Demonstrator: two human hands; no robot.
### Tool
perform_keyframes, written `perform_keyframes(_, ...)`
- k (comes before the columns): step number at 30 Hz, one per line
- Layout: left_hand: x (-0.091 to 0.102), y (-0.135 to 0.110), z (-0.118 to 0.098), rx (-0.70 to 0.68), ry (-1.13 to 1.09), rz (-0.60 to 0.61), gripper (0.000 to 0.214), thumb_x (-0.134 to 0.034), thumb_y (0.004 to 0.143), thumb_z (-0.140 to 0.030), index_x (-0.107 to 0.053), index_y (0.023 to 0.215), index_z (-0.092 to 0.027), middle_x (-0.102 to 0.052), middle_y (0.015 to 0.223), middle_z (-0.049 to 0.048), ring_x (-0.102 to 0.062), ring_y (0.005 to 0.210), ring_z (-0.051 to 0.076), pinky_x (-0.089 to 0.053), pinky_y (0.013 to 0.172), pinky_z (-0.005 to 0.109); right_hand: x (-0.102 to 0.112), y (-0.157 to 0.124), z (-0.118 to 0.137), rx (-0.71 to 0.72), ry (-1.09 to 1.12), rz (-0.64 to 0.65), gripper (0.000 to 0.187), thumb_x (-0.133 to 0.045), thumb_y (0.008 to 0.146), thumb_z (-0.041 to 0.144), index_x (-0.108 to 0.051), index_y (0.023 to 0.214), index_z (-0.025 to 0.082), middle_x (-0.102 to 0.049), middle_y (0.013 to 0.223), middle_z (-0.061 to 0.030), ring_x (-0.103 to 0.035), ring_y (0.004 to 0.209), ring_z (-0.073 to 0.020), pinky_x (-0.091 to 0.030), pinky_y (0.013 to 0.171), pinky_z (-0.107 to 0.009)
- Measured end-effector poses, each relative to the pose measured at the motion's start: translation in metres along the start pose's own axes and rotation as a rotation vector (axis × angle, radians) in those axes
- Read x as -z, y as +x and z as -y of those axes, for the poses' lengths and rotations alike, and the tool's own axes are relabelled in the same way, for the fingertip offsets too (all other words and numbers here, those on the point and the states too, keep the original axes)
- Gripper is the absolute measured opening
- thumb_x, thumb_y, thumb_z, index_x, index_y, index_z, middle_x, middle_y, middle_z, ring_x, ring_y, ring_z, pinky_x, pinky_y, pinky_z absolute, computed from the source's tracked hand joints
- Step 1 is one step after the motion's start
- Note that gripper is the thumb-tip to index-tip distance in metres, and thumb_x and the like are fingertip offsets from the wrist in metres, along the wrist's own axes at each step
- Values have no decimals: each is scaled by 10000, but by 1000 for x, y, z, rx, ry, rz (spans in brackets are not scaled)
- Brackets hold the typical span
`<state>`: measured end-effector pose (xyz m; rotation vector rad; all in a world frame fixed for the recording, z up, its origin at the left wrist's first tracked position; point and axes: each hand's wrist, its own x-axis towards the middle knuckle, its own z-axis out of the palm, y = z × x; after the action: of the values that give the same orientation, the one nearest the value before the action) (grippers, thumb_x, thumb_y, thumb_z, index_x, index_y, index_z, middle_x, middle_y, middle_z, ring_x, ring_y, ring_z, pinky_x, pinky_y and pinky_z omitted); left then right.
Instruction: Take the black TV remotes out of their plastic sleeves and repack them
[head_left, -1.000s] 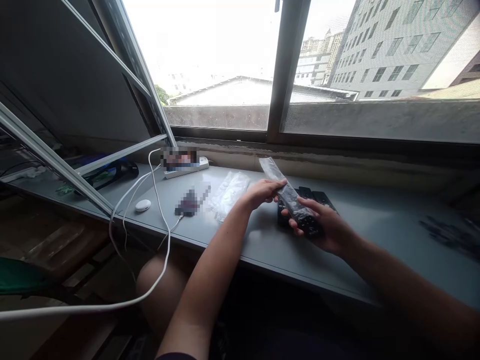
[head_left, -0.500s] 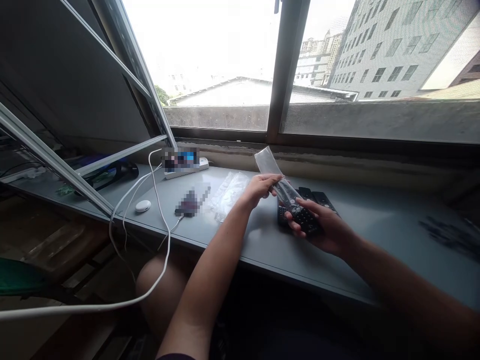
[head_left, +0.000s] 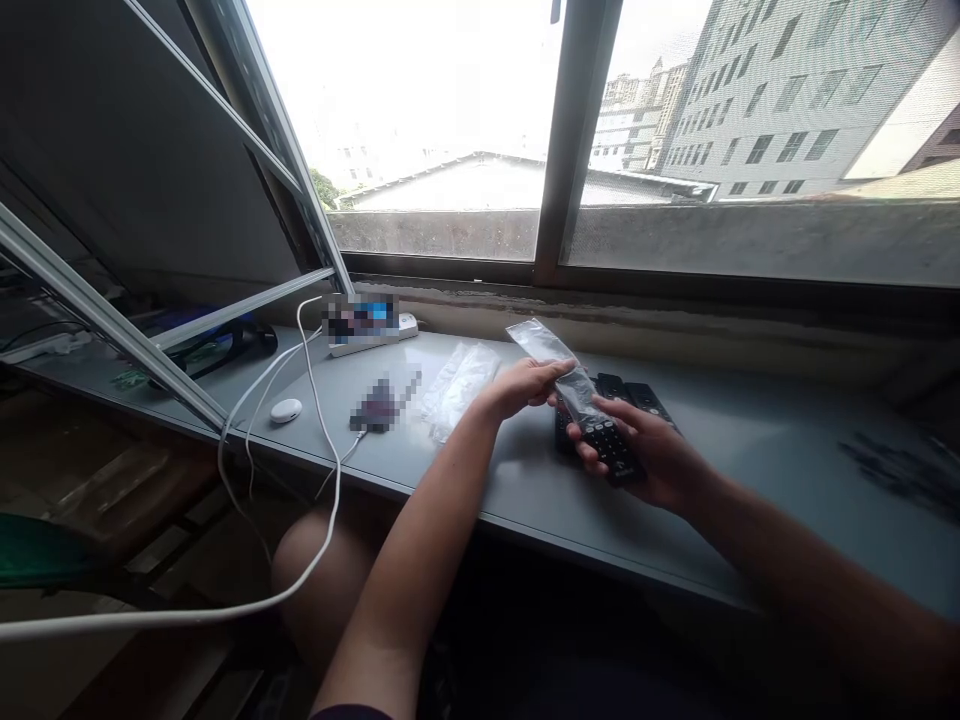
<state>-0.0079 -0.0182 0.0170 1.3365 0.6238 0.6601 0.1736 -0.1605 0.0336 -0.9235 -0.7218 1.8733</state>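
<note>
A black remote control (head_left: 616, 452) is gripped near its lower end by my right hand (head_left: 651, 450), thumb on top and fingers beneath. Its upper part is inside a clear plastic sleeve (head_left: 538, 342), whose free end sticks out toward the window. My left hand (head_left: 529, 385) pinches the sleeve partway along. Behind and below my hands, several more black remote controls (head_left: 646, 398) lie on the desk, partly covered. To the left of my left hand lies a pile of clear plastic sleeves (head_left: 461, 390).
On the grey desk (head_left: 750, 470) are a round white device (head_left: 286, 411), a blurred-out item with a cable (head_left: 379, 408) and a white power strip (head_left: 375, 343). A white cable (head_left: 335, 480) hangs over the front edge. A metal frame (head_left: 247, 310) leans at left; dark items (head_left: 892, 465) lie far right.
The sleeve's free end has dropped lower, and my left hand has shifted slightly right and down along it. My right hand has barely moved and still grips the remote control.
</note>
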Motion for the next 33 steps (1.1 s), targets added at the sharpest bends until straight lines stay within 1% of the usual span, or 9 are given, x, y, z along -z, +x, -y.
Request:
perform_keyframes(3, -1, -2, 0, -60, 27, 92, 573, -823, 917, -673, -843, 1153, -152, -814, 1029, 124, -577, 597, 67, -218, 492, 211, -2, -1, 0, 14, -24, 38, 284, -715, 1063, 384, -748, 1257, 179, -758, 924, -89, -692, 647, -180, -616, 531, -263)
perform_keyframes(6, -2, -4, -1, -80, 43, 84, 582, -805, 927, -673, -849, 1207, -164, -828, 1117, 134, -575, 588, 58, -221, 492, 218, -3, -1, 0, 34, -34, 52, 269, -690, 1078, 375, -750, 1244, 171, -757, 925, -93, -695, 650, -180, -621, 543, -258)
perform_keyframes(11, -4, -2, -1, -84, 44, -23, 566, -811, 930, -646, -852, 1218, -160, -833, 1051, 120, -600, 590, 74, -289, 494, 212, -1, -1, 0, 23, -21, 43, 288, -728, 1058, 379, -748, 1262, 175, -758, 914, -88, -681, 630, -171, -612, 519, -246)
perform_keyframes(18, -4, 0, -5, -119, 23, -171, 453, -772, 1003, -579, -836, 1122, -146, -823, 917, 100, -505, 510, 59, -345, 477, 207, -1, -1, 0, -10, 18, 33, 239, -715, 1066, 383, -745, 1180, 174, -743, 900, -89, -665, 615, -164, -602, 501, -237)
perform_keyframes(20, -3, -1, -5, -105, 24, -169, 454, -795, 985, -588, -833, 1108, -153, -793, 830, 76, -518, 504, 64, -348, 477, 200, -2, -1, 0, -8, 10, 20, 246, -687, 1083, 385, -744, 1175, 164, -740, 903, -93, -664, 613, -164, -602, 503, -239)
perform_keyframes(24, -3, 1, 1, -78, 90, -96, 465, -877, 909, -581, -840, 1038, -135, -683, 648, 23, -560, 500, 82, -327, 466, 188, -1, 0, 0, -4, -3, 6, 251, -685, 1081, 379, -744, 1173, 152, -739, 906, -101, -662, 606, -163, -594, 499, -240)
perform_keyframes(27, -2, 4, 4, -119, 66, -77, 436, -849, 938, -550, -850, 1072, -134, -727, 726, 32, -562, 506, 68, -356, 479, 186, 1, 0, -1, 11, 3, 55, 237, -712, 1065, 369, -743, 1164, 156, -704, 843, -73, -573, 536, -128, -541, 457, -218)
perform_keyframes(30, 1, 6, 3, -201, -21, -163, 379, -835, 965, -480, -850, 1116, -133, -745, 776, 29, -530, 501, 51, -386, 495, 189, 1, -2, -1, -4, 6, 84, 222, -727, 1060, 369, -743, 1145, 165, -632, 757, -20, -454, 472, -97, -461, 394, -195)
perform_keyframes(33, 5, 6, -1, -256, -121, -340, 318, -819, 980, -404, -843, 1147, -134, -765, 804, 33, -517, 499, 46, -392, 493, 186, 1, -2, 0, 9, 13, 78, 210, -762, 1044, 381, -741, 1051, 172, -563, 699, 19, -405, 454, -86, -443, 377, -192)
